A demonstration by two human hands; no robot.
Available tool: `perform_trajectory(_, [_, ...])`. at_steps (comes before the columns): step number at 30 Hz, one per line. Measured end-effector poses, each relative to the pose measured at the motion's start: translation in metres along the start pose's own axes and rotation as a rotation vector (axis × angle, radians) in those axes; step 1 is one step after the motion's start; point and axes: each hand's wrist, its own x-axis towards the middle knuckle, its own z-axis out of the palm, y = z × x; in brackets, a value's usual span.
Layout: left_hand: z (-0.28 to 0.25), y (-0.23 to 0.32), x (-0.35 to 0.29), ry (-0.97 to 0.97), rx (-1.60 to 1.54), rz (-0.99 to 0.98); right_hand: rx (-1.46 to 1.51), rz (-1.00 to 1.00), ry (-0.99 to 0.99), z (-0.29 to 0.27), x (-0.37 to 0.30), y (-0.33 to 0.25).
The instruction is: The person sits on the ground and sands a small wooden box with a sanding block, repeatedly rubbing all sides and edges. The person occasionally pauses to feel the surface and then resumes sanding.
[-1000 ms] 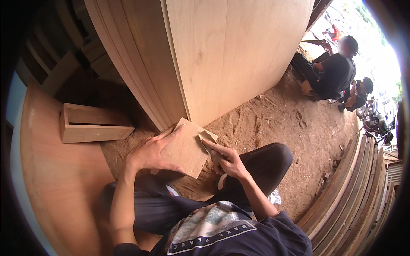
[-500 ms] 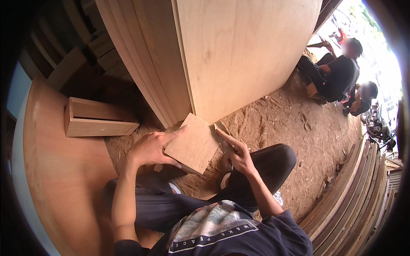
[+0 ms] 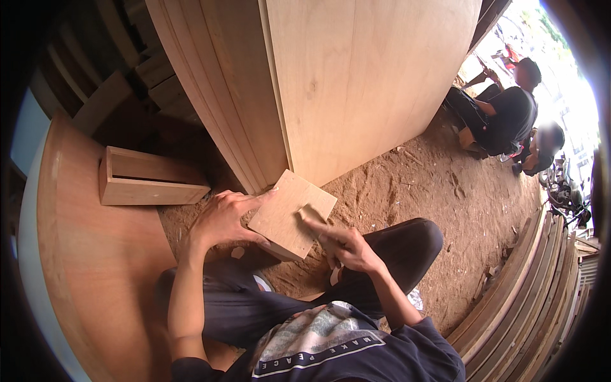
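A small wooden box-like piece (image 3: 286, 223) with a flat pale face and dots near its corners sits tilted between my legs. My left hand (image 3: 226, 218) grips its left side, thumb at the near edge and fingers along the far edge. Over the right part of that face is my right hand (image 3: 350, 247), index finger stretched forward and the other fingers curled. Under the fingertip is a small flat tan piece (image 3: 307, 211), blurred by motion; its kind I cannot make out.
A large wooden cabinet-like panel (image 3: 375, 83) stands just ahead. An open narrow wooden box (image 3: 153, 191) rests on a curved wooden board (image 3: 102, 254) at left. Long planks (image 3: 509, 299) lie stacked at right. Two people (image 3: 509, 118) sit on the dirt floor (image 3: 439, 178) at far right.
My right hand has moved from the wooden piece's right edge left and nearer, bringing the flat tan piece onto its face. My left hand keeps its grip.
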Motion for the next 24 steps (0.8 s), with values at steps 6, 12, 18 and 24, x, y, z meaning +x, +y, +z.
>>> perform_trajectory(6, [0.001, -0.001, 0.002, 0.024, -0.007, 0.032, 0.109, 0.103, 0.108, -0.003, 0.002, 0.003])
perform_trajectory(12, [0.003, -0.004, -0.002, 0.015, -0.004, 0.025, 0.114, -0.039, -0.084, -0.009, 0.003, 0.000])
perform_trajectory(18, [-0.004, 0.004, 0.003, -0.089, -0.018, -0.070, 0.088, -0.013, -0.059, -0.003, 0.003, 0.007])
perform_trajectory(24, [-0.012, 0.008, 0.001, -0.122, -0.055, -0.084, 0.243, 0.089, -0.012, -0.005, 0.007, 0.015])
